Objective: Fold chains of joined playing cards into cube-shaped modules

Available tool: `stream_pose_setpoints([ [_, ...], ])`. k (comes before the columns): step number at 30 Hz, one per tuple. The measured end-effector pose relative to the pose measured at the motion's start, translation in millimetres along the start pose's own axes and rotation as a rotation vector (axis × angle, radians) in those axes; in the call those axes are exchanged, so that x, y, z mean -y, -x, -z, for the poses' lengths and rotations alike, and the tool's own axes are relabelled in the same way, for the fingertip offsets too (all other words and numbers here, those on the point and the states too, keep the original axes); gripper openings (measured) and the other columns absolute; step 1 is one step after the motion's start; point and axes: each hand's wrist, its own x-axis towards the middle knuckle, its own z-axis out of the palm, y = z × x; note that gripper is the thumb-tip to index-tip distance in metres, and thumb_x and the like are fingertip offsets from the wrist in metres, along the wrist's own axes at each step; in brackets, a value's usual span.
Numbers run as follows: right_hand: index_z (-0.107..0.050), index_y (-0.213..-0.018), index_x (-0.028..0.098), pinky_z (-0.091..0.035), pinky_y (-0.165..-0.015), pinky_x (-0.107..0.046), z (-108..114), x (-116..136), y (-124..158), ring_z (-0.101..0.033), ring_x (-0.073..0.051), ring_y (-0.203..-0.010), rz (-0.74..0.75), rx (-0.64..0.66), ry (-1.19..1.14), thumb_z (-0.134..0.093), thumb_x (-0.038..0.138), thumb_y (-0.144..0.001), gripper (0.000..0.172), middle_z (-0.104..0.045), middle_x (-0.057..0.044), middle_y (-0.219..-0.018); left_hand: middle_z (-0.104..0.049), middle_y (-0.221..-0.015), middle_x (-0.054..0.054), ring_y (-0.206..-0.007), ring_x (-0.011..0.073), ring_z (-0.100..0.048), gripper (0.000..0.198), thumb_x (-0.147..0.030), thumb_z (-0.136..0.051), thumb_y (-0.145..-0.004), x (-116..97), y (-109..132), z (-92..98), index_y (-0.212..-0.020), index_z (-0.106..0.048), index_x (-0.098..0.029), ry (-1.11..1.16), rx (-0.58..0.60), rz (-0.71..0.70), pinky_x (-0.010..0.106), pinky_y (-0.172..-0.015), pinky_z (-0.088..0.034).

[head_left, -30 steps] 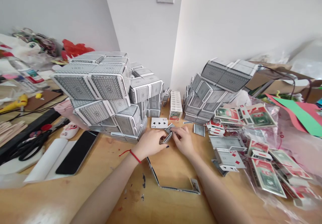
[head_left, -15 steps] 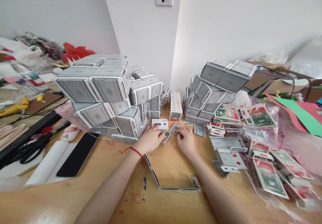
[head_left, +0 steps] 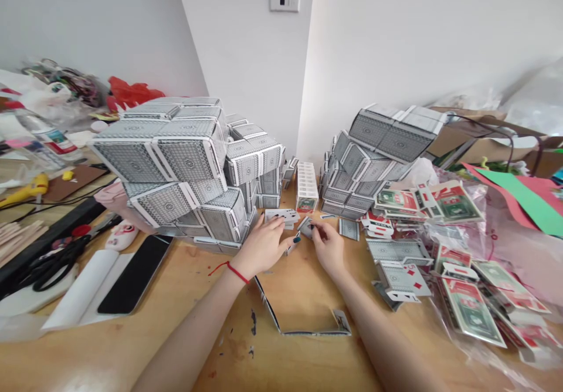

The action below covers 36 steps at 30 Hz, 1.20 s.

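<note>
Face-up white playing cards [head_left: 281, 213] with black pips lie on the table beyond my left hand [head_left: 264, 242]. My left fingers are stretched over their near edge, and the thumb points right, close to a folded playing card [head_left: 304, 226]. Bent fingers of my right hand [head_left: 328, 245] pinch the right side of that folded card, grey patterned back showing. Another card [head_left: 349, 228] rests face down to the right of this hand. Nearer to me, a thin open frame of cards on edge [head_left: 303, 332] stands between my forearms.
Tall stacks of card-covered blocks rise at left [head_left: 189, 151] and right [head_left: 387, 139]. Between them stands a clear-sided row of card boxes [head_left: 307, 186]. Red-green card boxes [head_left: 470, 310] crowd the right. A black phone [head_left: 134, 274] and scissors [head_left: 61, 257] lie left.
The face-up cards under my left fingers have spread apart slightly. My left thumb has shifted a little to the right. My right hand has turned slightly and lifted at the folded card.
</note>
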Motion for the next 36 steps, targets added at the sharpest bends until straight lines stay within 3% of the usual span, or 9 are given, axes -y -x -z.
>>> stream_pose_setpoints([
  [5, -0.064, -0.067, 0.016, -0.028, -0.038, -0.025, 1.7, 7.1, -3.9, -0.039, -0.011, -0.039, -0.336, 0.208, -0.463, -0.044, 0.056, -0.081, 0.047, -0.054, -0.002, -0.048, -0.048, -0.136, 0.009, -0.132, 0.022, -0.035, 0.044, -0.043, -0.04, -0.09, -14.8, 1.0, 10.4, -0.127, -0.046, -0.02, 0.078, -0.011, -0.127, 0.045, -0.112, -0.018],
  [9, -0.058, -0.061, 0.017, -0.024, -0.037, -0.023, 5.1, 6.0, -6.6, -0.038, -0.01, -0.039, -0.428, 0.221, -0.628, -0.06, 0.048, -0.073, 0.034, -0.045, 0.003, -0.041, -0.051, -0.133, 0.007, -0.131, 0.0224, -0.035, 0.042, -0.036, -0.052, -0.084, -19.3, 0.9, 9.8, -0.123, -0.048, -0.021, 0.08, -0.021, -0.181, 0.044, -0.113, -0.019],
  [12, -0.051, -0.058, 0.019, -0.024, -0.036, -0.022, 6.0, 2.8, -8.2, -0.035, -0.008, -0.038, -0.432, 0.159, -0.665, -0.068, 0.038, -0.066, 0.027, -0.043, 0.005, -0.043, -0.044, -0.137, 0.008, -0.131, 0.0256, -0.033, 0.04, -0.035, -0.058, -0.08, -18.6, 1.8, 7.9, -0.117, -0.052, -0.02, 0.052, -0.089, -0.113, 0.042, -0.11, -0.027],
  [14, -0.049, -0.061, 0.02, -0.025, -0.037, -0.022, 5.6, 0.8, -9.6, -0.034, -0.007, -0.038, -0.424, 0.121, -0.683, -0.069, 0.039, -0.065, 0.028, -0.041, 0.007, -0.044, -0.043, -0.135, 0.01, -0.126, 0.0284, -0.04, 0.039, -0.039, -0.06, -0.077, -18.5, 3.4, 6.3, -0.112, -0.054, -0.021, 0.033, -0.131, -0.017, 0.042, -0.103, -0.036],
  [18, -0.049, -0.068, 0.021, -0.024, -0.037, -0.021, 4.7, -0.9, -12.6, -0.025, -0.005, -0.036, -0.388, 0.04, -0.703, -0.07, 0.041, -0.064, 0.03, -0.031, 0.011, -0.045, -0.06, -0.109, 0.008, -0.097, 0.0249, -0.059, 0.03, -0.04, -0.056, -0.08, -19.3, 6.9, 1.2, -0.102, -0.057, -0.021, 0.007, -0.053, 0.135, 0.035, -0.081, -0.048],
  [20, -0.049, -0.072, 0.022, -0.024, -0.037, -0.021, 4.7, -1.0, -13.3, -0.024, -0.005, -0.037, -0.367, 0.025, -0.697, -0.071, 0.042, -0.064, 0.031, -0.031, 0.012, -0.047, -0.065, -0.093, 0.007, -0.085, 0.0226, -0.063, 0.02, -0.036, -0.05, -0.084, -19.0, 7.6, -1.3, -0.094, -0.058, -0.02, -0.015, 0.027, 0.15, 0.032, -0.072, -0.048],
  [23, -0.047, -0.074, 0.023, -0.023, -0.036, -0.021, 5.3, -1.3, -13.4, -0.024, -0.005, -0.036, -0.334, 0.023, -0.677, -0.069, 0.043, -0.066, 0.031, -0.032, 0.011, -0.049, -0.068, -0.083, 0.008, -0.076, 0.0228, -0.064, 0.022, -0.031, -0.041, -0.088, -16.8, 6.8, -3.0, -0.086, -0.059, -0.02, -0.064, 0.085, 0.147, 0.031, -0.065, -0.046],
  [36, -0.052, -0.078, 0.021, -0.024, -0.041, -0.021, 8.6, -3.4, -15.0, -0.03, -0.007, -0.045, -0.232, -0.05, -0.576, -0.065, 0.043, -0.071, 0.026, -0.045, 0.006, -0.057, -0.07, -0.087, 0.006, -0.081, 0.0225, -0.065, 0.025, -0.027, -0.034, -0.091, -2.1, 3.8, -2.9, -0.092, -0.059, -0.022, -0.059, 0.053, 0.207, 0.028, -0.061, -0.041],
])
